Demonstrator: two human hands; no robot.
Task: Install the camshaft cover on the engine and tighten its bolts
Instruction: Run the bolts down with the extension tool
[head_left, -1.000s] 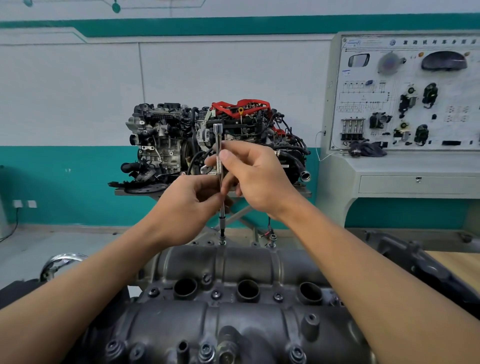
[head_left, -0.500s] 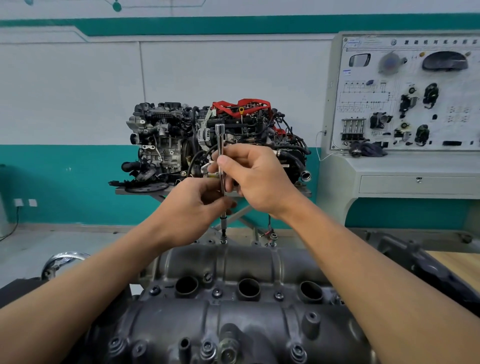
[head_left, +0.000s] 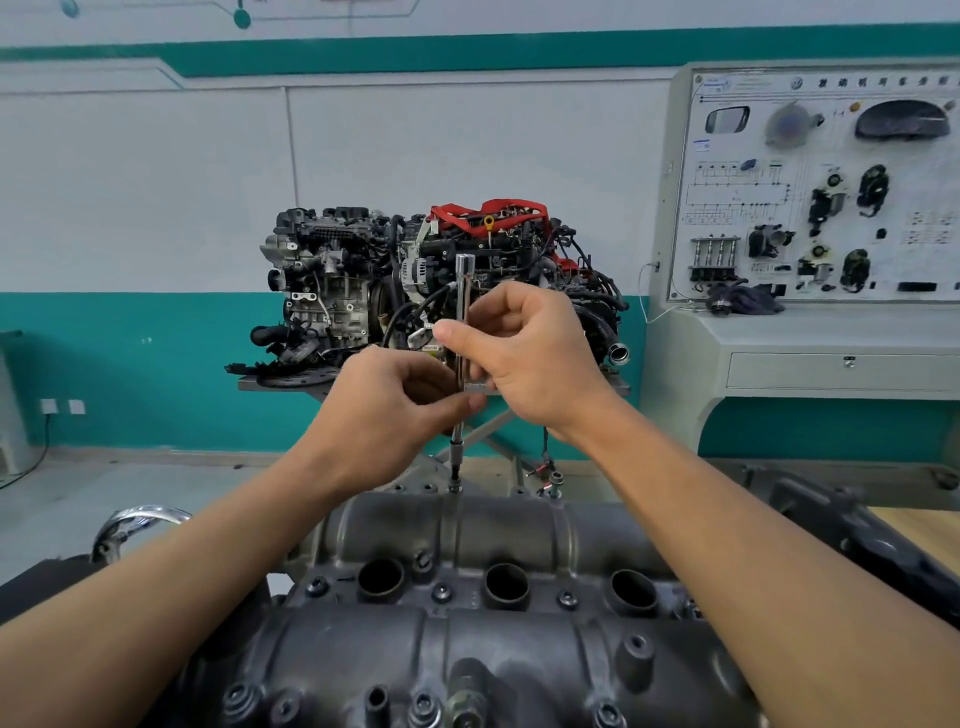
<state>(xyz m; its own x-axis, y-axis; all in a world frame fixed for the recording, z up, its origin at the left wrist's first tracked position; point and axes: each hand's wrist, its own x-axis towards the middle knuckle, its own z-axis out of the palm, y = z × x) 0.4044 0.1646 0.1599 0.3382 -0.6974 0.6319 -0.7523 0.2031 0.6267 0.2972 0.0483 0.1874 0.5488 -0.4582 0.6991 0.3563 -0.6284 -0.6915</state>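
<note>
The dark grey camshaft cover (head_left: 498, 525) lies on the engine in front of me, with three round wells and several bolts along its ridges. A thin chrome extension bar (head_left: 462, 275) stands upright with its tip on a bolt (head_left: 455, 486) at the cover's far edge. My left hand (head_left: 384, 415) pinches the bar's lower shaft. Higher on the shaft, my right hand (head_left: 524, 358) holds it between fingers and thumb. Another bolt (head_left: 557, 479) stands raised to the right of the tip.
A complete display engine (head_left: 431, 291) with a red cover sits on a stand against the teal and white wall. A grey training panel (head_left: 810, 187) with car parts stands at the right. A dark engine part (head_left: 852, 540) lies on the wooden bench at the right.
Both hands have shifted their fingers around the bar, which stays upright on the same far-edge bolt. My right hand sits slightly lower on the shaft than a second ago.
</note>
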